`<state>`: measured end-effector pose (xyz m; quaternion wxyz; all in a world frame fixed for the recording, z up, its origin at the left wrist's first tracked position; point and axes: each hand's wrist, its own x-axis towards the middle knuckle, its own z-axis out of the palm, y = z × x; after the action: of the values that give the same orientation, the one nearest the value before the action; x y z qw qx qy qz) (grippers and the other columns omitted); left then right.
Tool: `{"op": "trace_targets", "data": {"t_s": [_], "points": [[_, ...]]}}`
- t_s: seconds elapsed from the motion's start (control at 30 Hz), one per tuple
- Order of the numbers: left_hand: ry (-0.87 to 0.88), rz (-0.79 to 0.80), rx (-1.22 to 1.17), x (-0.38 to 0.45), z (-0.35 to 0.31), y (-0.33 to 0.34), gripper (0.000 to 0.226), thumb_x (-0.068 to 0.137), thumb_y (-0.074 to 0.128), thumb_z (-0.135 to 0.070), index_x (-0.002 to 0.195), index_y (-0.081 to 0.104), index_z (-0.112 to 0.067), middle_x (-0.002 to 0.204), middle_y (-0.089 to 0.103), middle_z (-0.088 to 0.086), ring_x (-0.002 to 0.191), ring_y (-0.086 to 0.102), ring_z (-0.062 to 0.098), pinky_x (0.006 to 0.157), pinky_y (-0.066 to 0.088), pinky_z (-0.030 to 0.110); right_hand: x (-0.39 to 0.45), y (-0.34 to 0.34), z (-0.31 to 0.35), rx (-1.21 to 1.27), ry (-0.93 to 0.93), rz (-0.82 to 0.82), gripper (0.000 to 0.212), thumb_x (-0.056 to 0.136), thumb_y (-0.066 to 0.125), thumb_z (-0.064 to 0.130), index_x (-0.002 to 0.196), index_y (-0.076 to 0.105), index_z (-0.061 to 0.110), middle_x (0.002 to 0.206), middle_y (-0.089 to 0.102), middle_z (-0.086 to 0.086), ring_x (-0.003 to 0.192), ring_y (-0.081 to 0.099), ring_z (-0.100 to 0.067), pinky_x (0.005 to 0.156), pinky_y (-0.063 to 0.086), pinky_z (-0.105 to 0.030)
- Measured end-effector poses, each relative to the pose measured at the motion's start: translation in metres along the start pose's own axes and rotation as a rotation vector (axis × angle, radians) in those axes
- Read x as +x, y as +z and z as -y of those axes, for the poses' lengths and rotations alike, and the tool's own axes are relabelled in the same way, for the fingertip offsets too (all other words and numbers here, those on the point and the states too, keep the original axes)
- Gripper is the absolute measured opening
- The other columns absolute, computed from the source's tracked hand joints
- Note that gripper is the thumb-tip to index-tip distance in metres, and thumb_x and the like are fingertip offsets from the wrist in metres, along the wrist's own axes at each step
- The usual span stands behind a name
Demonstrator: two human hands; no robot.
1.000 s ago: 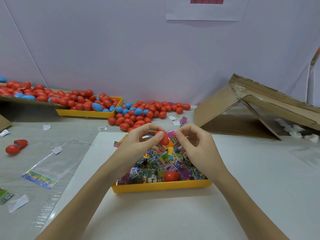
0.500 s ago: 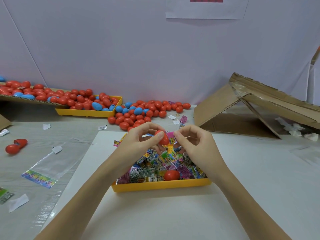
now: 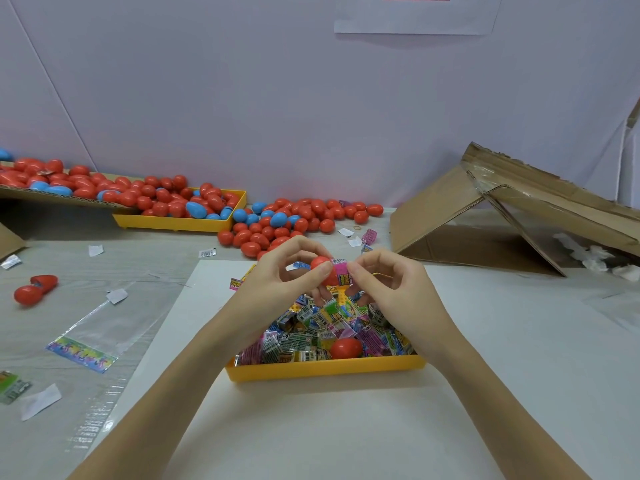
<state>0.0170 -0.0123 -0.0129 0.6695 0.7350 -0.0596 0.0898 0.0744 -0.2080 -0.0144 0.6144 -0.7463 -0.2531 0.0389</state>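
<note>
Head view, single moment.

- Left hand (image 3: 277,282): fingers curled, thumb pressed on the near face of a red egg (image 3: 319,263) and fingertips behind it. The egg is pinched at the fingertips and held clear of everything below.
- Right hand (image 3: 391,289): just right of the egg, fingers curled, thumb and forefinger tips drawn together next to the egg's right side. Cannot tell whether they touch the egg or pinch something thin of their own.
- Egg position: in the air between the two hands, above the far end of the yellow tray (image 3: 322,370).
- Tray contents: a heap of small printed packets (image 3: 311,327), with a second red egg (image 3: 345,348) lying on them near the front wall.
- The tray sits on a white sheet (image 3: 311,427) on the bench (image 3: 104,265).
- Back of bench: loose pile of red and blue eggs (image 3: 294,220), well apart from the hands.
</note>
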Motion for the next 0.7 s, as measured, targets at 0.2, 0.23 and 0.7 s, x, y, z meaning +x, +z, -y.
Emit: {"op": "trace_targets", "data": {"t_s": [0.2, 0.23, 0.7], "points": [[0.040, -0.002, 0.031, 0.0004, 0.0028, 0.0005, 0.020, 0.095, 0.072, -0.026, 0.113, 0.068, -0.018, 0.109, 0.069, 0.002, 0.081, 0.075, 0.025, 0.079, 0.061, 0.030, -0.0018, -0.0002, 0.0002, 0.087, 0.033, 0.026, 0.016, 0.092, 0.074, 0.026, 0.098, 0.073, 0.011, 0.088, 0.079, -0.002, 0.081, 0.077, -0.017, 0.070, 0.061, -0.024], [0.047, -0.002, 0.030, 0.0000, 0.0029, 0.0005, 0.021, 0.095, 0.072, -0.026, 0.114, 0.068, -0.018, 0.110, 0.069, 0.002, 0.083, 0.075, 0.025, 0.079, 0.060, 0.030, -0.0021, -0.0003, 0.0004, 0.100, 0.040, 0.032, 0.017, 0.091, 0.075, 0.027, 0.099, 0.074, 0.011, 0.089, 0.079, -0.003, 0.082, 0.077, -0.018, 0.071, 0.061, -0.024], [0.197, -0.106, 0.213, -0.0019, 0.0051, 0.0071, 0.022, 0.094, 0.074, -0.021, 0.115, 0.070, -0.020, 0.092, 0.072, -0.009, 0.083, 0.070, 0.024, 0.079, 0.061, 0.046, -0.0040, -0.0011, 0.0038, 0.203, 0.090, 0.084, 0.020, 0.095, 0.073, 0.020, 0.112, 0.079, 0.013, 0.096, 0.081, -0.004, 0.091, 0.079, -0.021, 0.081, 0.063, -0.029]]}}
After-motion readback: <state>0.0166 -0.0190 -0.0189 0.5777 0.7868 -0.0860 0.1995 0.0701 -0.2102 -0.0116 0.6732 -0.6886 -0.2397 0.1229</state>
